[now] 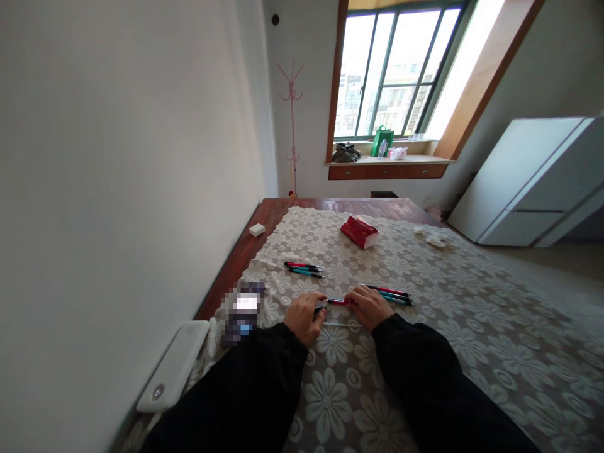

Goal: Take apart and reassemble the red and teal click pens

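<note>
Both hands are low over the desk (330,204), close together, fingers curled. The right hand (370,306) pinches a red pen (346,301), which lies crosswise in the gap between the two hands with its other end at the fingertips of the left hand (304,318). The left hand closes its thumb and fingers on a small black piece (319,309); its exact form is too small to tell. Just nearer the wearer, a thin white stick (342,324) lies across the cloth (328,402), which is patterned with pale flowers.

Beyond the left hand, a few pens (304,272), red and blue with black parts, lie side by side. A similar group of pens (394,298) lies just beside the right hand, partly hidden by it. Farther off sits a red pack (357,233), with crumpled white tissue (435,241) to its right and a small white box (257,230) on the bare wood to the left. A blurred phone (246,308) lies left of the left hand, and nearer still, by the wall (117,189), is a long white device (174,365).
</note>
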`<action>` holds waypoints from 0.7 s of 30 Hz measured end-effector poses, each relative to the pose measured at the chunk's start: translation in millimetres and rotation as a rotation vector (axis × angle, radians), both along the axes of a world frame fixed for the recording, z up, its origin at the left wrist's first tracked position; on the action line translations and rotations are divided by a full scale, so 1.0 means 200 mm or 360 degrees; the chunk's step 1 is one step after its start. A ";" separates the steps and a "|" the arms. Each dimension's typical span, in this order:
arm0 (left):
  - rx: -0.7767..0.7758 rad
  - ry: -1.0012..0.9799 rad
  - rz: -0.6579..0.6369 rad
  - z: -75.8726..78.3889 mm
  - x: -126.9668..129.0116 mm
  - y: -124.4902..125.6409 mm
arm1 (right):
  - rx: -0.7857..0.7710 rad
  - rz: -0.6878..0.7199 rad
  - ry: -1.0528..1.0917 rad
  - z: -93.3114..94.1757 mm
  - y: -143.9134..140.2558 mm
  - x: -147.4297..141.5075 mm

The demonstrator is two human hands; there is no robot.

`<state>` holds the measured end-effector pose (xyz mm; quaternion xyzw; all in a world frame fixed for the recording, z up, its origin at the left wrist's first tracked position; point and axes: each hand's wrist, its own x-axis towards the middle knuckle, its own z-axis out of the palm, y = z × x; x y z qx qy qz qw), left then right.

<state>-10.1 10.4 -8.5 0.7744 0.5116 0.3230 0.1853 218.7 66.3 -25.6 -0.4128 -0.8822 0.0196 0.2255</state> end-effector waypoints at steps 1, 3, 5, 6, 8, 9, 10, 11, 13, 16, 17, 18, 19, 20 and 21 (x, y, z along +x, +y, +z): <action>0.0010 -0.0006 0.0000 0.00 0.00 0.00 | 0.0022 0.0028 0.0044 0.01 0.00 0.00; 0.0036 -0.0022 -0.0011 0.01 0.00 0.00 | 0.0074 0.0106 0.0170 0.02 -0.02 -0.02; 0.0065 -0.0051 -0.0038 0.01 0.00 0.00 | 0.0116 0.0208 0.0295 0.05 -0.04 -0.04; 0.0079 -0.0069 -0.0054 0.02 0.00 0.00 | 0.0132 0.0260 0.0341 0.06 -0.06 -0.05; 0.0100 -0.0111 -0.0077 0.02 0.00 0.00 | 0.0153 0.0342 0.0411 0.08 -0.08 -0.08; 0.0108 -0.0134 -0.0081 0.03 0.00 -0.01 | 0.0154 0.0372 0.0440 0.08 -0.09 -0.09; 0.0113 -0.0156 -0.0085 0.03 0.00 -0.01 | 0.0150 0.0393 0.0472 0.09 -0.10 -0.09; 0.0111 -0.0179 -0.0084 0.04 0.01 -0.01 | 0.0140 0.0410 0.0512 0.09 -0.11 -0.10; 0.0092 -0.0229 -0.0055 0.04 0.01 -0.02 | 0.0095 0.0410 0.0611 0.10 -0.12 -0.10; 0.0038 -0.0296 0.0045 0.03 0.01 -0.02 | 0.0016 0.0274 0.0821 0.12 -0.12 -0.08; 0.0021 -0.0318 0.0089 0.03 0.00 -0.02 | -0.0008 0.0189 0.0896 0.12 -0.12 -0.07; 0.0004 -0.0343 0.0129 0.03 0.00 -0.02 | -0.0032 0.0090 0.0969 0.12 -0.11 -0.06; -0.0013 -0.0371 0.0166 0.02 0.00 -0.01 | -0.0061 -0.0007 0.1037 0.11 -0.10 -0.04; -0.0029 -0.0401 0.0195 0.02 0.00 -0.01 | -0.0102 -0.0091 0.1093 0.11 -0.09 -0.03; -0.0040 -0.0430 0.0212 0.02 0.00 -0.01 | -0.0162 -0.0149 0.1134 0.10 -0.08 -0.02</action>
